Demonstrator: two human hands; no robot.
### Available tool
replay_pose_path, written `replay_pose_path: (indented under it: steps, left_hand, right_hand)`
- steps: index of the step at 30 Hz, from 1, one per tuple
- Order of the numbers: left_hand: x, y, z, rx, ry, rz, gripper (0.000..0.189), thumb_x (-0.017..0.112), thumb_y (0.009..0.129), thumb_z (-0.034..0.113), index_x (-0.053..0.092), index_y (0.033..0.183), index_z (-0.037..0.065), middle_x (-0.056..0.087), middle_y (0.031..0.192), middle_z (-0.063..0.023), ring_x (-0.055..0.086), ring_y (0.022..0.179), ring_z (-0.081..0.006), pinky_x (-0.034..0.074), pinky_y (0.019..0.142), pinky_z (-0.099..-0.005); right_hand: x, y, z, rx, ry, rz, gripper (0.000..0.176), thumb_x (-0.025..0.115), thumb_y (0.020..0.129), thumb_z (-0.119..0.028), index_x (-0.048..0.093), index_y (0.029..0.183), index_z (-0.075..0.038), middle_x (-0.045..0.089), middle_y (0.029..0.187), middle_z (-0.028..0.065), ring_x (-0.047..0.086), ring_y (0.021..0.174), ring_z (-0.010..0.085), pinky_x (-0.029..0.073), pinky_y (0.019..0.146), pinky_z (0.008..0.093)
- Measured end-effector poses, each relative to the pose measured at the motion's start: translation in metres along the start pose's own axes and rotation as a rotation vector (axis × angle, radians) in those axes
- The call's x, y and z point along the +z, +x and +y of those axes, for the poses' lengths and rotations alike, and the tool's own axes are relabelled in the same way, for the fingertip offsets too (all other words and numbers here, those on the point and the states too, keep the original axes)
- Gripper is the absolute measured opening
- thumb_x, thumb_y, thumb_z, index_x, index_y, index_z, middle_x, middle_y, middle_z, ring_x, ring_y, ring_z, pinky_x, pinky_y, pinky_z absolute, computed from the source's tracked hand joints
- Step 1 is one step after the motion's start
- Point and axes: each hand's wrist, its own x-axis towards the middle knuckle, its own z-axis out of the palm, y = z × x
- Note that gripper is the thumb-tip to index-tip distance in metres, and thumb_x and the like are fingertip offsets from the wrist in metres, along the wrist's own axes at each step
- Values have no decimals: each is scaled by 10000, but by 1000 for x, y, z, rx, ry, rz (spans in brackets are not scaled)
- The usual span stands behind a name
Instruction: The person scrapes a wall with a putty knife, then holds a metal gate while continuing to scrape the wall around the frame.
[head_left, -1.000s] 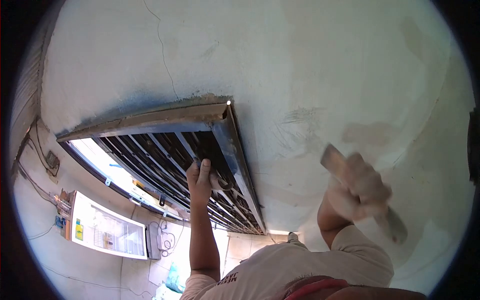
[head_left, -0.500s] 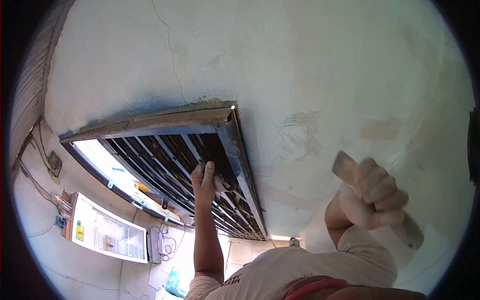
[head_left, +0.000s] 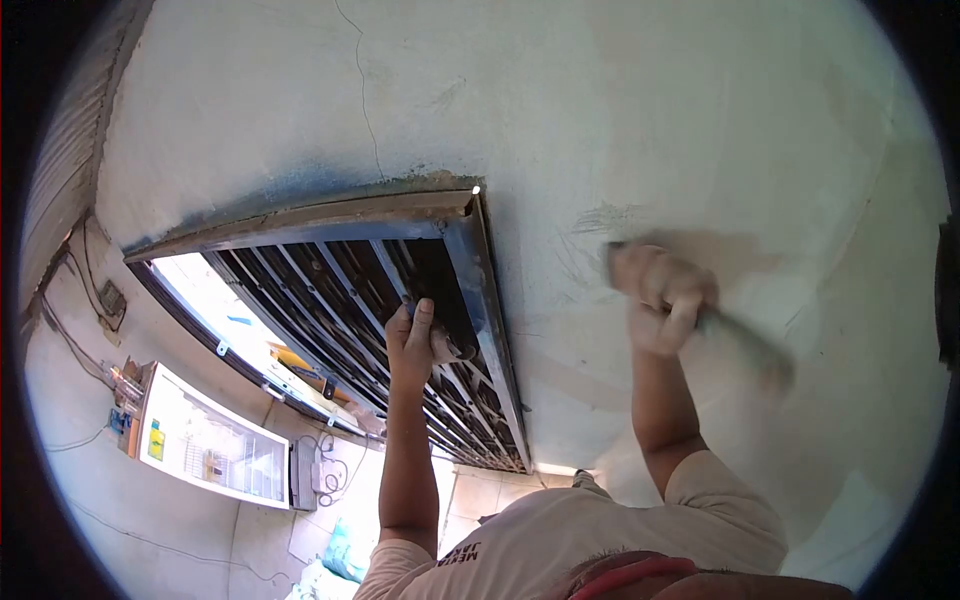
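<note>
My left hand (head_left: pixel 411 335) is closed around a slat of the dark metal grille (head_left: pixel 335 290), near the right side of its frame. At the pale plastered wall (head_left: pixel 560 120), right of the frame, my right hand (head_left: pixel 668 295) is wrapped round the middle of a long tool (head_left: pixel 745 345). Motion blurs the tool; its dark narrow end is at the upper left, close to scratch marks on the wall, and its longer end points down to the right. Whether the tool touches the wall, I cannot tell.
A white glass-fronted display case (head_left: pixel 215 438) stands at the lower left. Cables (head_left: pixel 335 475) hang beside it. Blue plastic (head_left: pixel 343 550) lies on the floor below. A crack runs down the wall above the frame, and a corrugated roof (head_left: pixel 75 130) is at the upper left.
My right hand has moved up and to the left with the tool, toward the scratch marks. The view has shifted slightly. My left hand keeps its hold on the grille.
</note>
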Motion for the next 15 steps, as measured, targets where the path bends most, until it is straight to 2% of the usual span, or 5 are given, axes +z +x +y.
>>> replay_pose_path:
  steps: [3,6,9,12,15]
  left_hand:
    - [-4,4,-6,15,8,-3,273,536,922,261,575,790,25,498,661,70,398,596,-24,339,533,-186]
    - [0,2,-1,38,28,11,278,538,921,264,576,785,24,496,658,70,406,595,-24,343,527,-189]
    - [4,1,3,46,13,17,279,541,919,268,581,795,21,501,660,66,418,597,-25,347,526,-188]
    - [0,-2,-1,31,23,43,281,540,919,267,586,806,14,510,665,59,424,598,-26,350,529,-188]
    - [2,1,-1,36,3,38,300,543,917,278,575,777,13,500,650,59,404,583,-30,338,514,-195]
  right_hand:
    - [4,5,-2,-39,-52,-132,429,356,954,-410,306,661,-102,318,508,-3,285,441,132,249,443,290]
    - [4,10,-8,-70,128,-224,466,414,896,-511,403,707,-85,345,518,3,328,453,124,287,455,274]
    - [13,28,-33,-1,104,-229,683,325,768,-724,431,950,-74,368,543,22,314,421,146,289,449,268]
    - [30,38,-56,-198,-82,-80,768,355,781,-725,359,1231,-102,430,643,51,388,504,166,339,492,273]
    - [19,47,-83,-516,-400,-119,707,377,838,-640,311,1310,-119,455,715,55,428,592,168,366,515,294]
